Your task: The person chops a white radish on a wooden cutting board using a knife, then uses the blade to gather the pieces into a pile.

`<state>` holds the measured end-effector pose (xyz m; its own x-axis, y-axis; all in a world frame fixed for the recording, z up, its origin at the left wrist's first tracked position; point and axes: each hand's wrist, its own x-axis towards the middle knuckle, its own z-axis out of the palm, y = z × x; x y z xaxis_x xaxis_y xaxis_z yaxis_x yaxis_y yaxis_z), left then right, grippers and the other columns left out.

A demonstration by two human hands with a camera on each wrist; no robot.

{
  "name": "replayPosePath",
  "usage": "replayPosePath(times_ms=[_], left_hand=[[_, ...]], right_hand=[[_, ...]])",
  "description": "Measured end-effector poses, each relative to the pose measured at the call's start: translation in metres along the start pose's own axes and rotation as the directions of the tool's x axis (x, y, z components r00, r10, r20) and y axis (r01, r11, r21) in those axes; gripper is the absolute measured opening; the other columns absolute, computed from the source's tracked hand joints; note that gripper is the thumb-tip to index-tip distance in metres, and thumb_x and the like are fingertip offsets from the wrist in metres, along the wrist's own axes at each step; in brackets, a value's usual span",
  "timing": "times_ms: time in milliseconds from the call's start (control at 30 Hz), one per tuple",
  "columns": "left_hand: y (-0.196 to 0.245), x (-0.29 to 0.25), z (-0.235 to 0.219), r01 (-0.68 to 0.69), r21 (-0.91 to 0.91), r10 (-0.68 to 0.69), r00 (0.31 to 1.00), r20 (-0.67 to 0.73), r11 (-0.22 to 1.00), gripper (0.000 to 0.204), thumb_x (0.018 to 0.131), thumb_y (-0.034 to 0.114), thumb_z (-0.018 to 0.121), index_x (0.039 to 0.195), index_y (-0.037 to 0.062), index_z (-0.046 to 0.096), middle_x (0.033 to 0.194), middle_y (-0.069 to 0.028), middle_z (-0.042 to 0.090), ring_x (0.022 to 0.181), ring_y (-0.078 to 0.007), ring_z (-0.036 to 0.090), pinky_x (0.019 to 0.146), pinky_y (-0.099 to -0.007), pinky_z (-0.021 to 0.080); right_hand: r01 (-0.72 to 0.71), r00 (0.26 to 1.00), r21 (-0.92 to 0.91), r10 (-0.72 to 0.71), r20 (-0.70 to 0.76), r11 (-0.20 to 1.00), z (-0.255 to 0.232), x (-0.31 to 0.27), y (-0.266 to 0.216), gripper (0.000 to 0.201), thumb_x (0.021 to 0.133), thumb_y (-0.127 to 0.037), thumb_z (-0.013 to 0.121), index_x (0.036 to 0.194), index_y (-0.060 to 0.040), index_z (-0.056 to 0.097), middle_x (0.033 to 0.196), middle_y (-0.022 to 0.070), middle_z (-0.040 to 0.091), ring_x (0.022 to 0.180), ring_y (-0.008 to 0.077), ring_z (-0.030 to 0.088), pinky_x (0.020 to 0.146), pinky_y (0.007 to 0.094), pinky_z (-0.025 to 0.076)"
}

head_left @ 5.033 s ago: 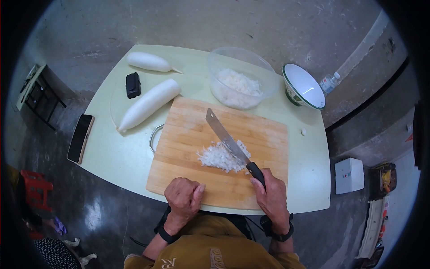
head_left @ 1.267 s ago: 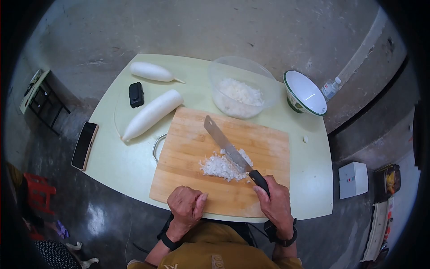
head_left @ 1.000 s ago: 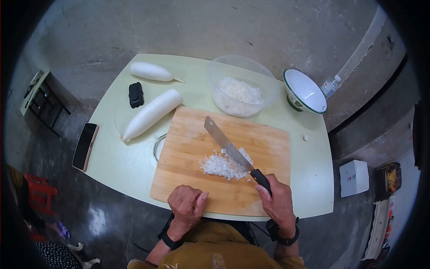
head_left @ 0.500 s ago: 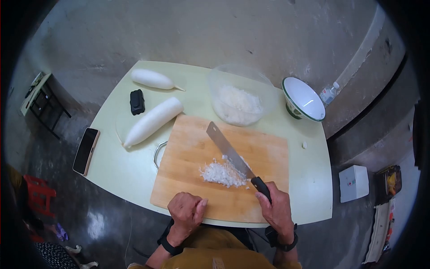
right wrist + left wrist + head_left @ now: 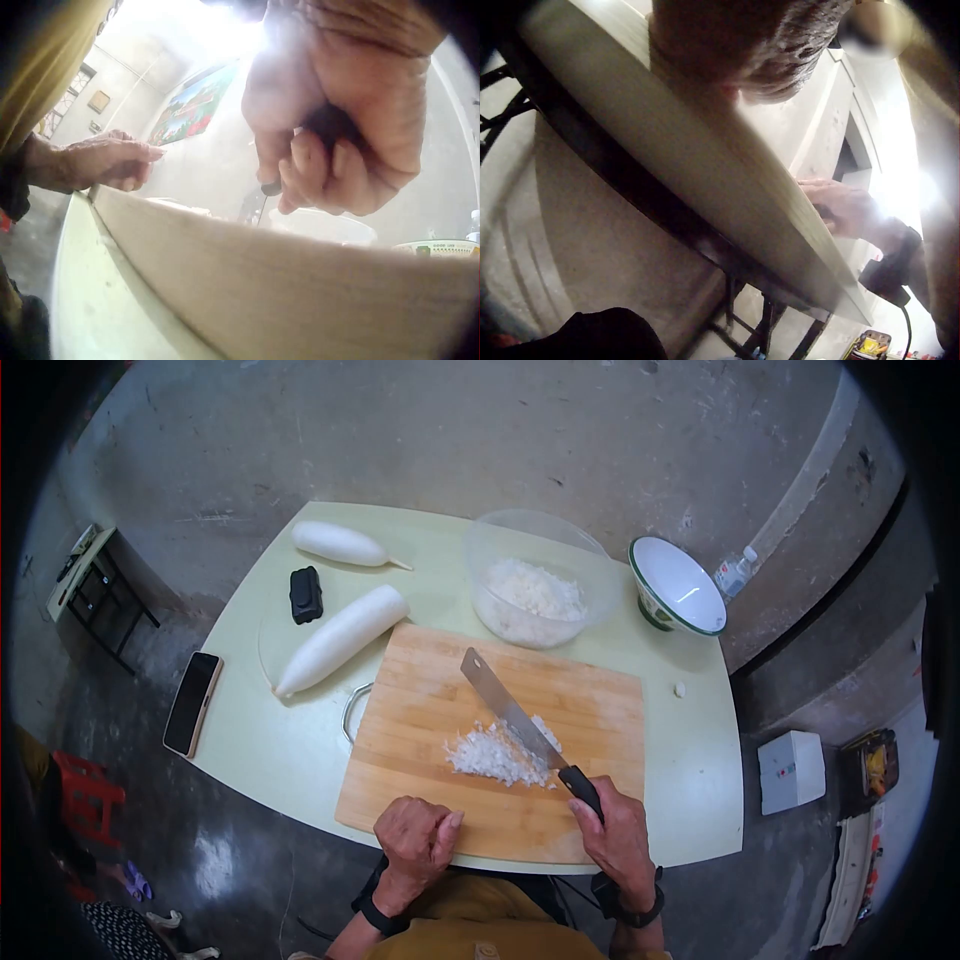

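Observation:
My right hand [image 5: 615,834] grips the black handle of a knife [image 5: 512,710], its blade slanting up-left over a heap of chopped white bits [image 5: 492,754] on the wooden board [image 5: 420,660]. In the right wrist view, the right hand [image 5: 337,120] has its fingers curled round the dark handle. My left hand [image 5: 412,838] rests at the board's near edge, fingers curled in and thumb alongside, holding nothing. The left wrist view shows the left hand [image 5: 750,45] close up above the board's edge. Behind the board stands a clear bowl [image 5: 540,525] of shredded white food.
Two white radishes [image 5: 345,638] lie left of and behind the board, near a black case [image 5: 306,595]. A phone [image 5: 192,704] is at the table's left edge. A green-rimmed bowl [image 5: 678,582] and a bottle [image 5: 736,572] stand at the back right. A metal handle [image 5: 349,712] shows beside the board.
The head view has tilted, so the table appears lower in the picture. The knife stays in my right hand over the chopped heap, its blade shifted only slightly. My left hand keeps its place.

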<state>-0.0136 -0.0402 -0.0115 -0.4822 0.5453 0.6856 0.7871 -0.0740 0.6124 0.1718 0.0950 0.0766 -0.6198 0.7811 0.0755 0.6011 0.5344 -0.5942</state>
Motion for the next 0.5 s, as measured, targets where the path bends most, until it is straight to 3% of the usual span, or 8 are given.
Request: replayPosePath(times_ms=[233, 300, 500], left_hand=[[0.000, -0.001, 0.001, -0.016, -0.001, 0.016, 1.000, -0.001, 1.000, 0.016, 0.080, 0.008, 0.070, 0.070, 0.0052, 0.058, 0.061, -0.0079, 0.051, 0.054, -0.0280, 0.049, 0.051, -0.0374, 0.037], [0.001, -0.001, 0.001, -0.006, 0.004, 0.006, 1.000, 0.007, 1.000, 0.016, 0.080, 0.008, 0.070, 0.070, 0.0052, 0.057, 0.061, -0.0079, 0.051, 0.054, -0.0280, 0.049, 0.051, -0.0374, 0.037], [0.000, -0.001, 0.001, -0.004, -0.002, 0.004, 1.000, -0.004, 1.000, 0.017, 0.081, 0.009, 0.069, 0.069, 0.0051, 0.057, 0.061, -0.0080, 0.051, 0.054, -0.0279, 0.049, 0.051, -0.0376, 0.037]], right_hand=[[0.020, 1.000, 0.061, -0.019, -0.014, 0.998, 0.005, 0.006, -0.004, 0.016, 0.088, -0.013, 0.066, 0.098, -0.0023, 0.058, 0.070, 0.0186, 0.060, 0.062, 0.0389, 0.060, 0.055, 0.0436, 0.045], [0.107, 0.994, 0.009, -0.106, -0.033, 0.994, 0.016, 0.011, -0.001, 0.017, 0.088, -0.013, 0.066, 0.098, -0.0022, 0.058, 0.070, 0.0187, 0.060, 0.063, 0.0390, 0.060, 0.056, 0.0439, 0.046], [-0.004, 1.000, 0.053, 0.004, 0.010, 0.999, 0.007, 0.009, -0.006, 0.017, 0.089, -0.014, 0.066, 0.098, -0.0022, 0.058, 0.073, 0.0195, 0.062, 0.066, 0.0395, 0.061, 0.058, 0.0435, 0.046]])
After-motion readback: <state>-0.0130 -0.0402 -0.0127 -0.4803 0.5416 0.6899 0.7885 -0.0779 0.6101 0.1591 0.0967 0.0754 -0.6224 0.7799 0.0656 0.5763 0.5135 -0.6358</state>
